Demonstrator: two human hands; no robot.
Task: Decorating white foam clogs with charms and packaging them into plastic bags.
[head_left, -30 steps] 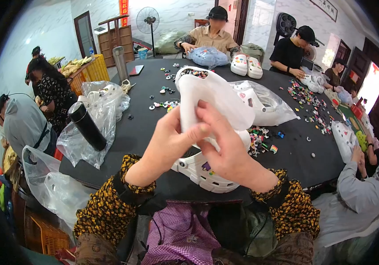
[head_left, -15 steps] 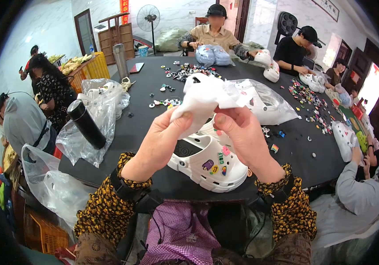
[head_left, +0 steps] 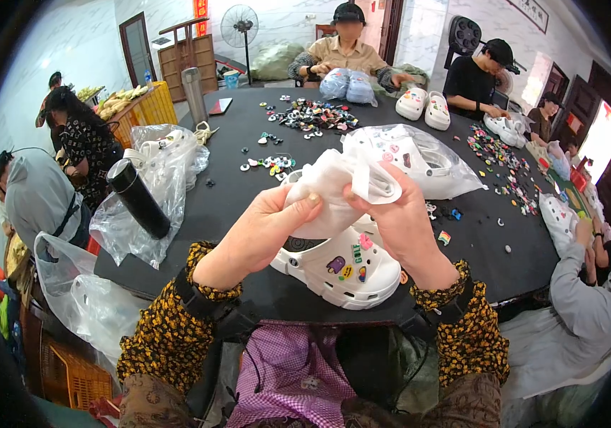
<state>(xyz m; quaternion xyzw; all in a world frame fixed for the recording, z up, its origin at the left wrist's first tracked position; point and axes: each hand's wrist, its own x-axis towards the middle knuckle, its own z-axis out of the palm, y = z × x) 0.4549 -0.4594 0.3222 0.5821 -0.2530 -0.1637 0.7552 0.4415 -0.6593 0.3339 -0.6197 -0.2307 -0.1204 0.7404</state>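
Observation:
A crumpled, soft white sheet, perhaps packing paper or thin foam, is held up between my two hands. My left hand pinches its left side, thumb on top. My right hand is closed on the right side, where a curled strip of the sheet stands up. Just below sits a white clog with colourful shoe charms on it, including a pink flower and a purple one. The sheet and my hands hide part of it. Behind my right hand lie white clogs in a clear plastic bag.
Loose shoe charms are heaped toward the table's far side, with another spread at right. A black flask stands on a plastic bag at left, beyond it a steel flask. Several people work around the black table.
The sheet has been bunched into a rounder bundle, its strip now curled at my right hand. Across the table, a person has let go of a white clog, which stands beside another.

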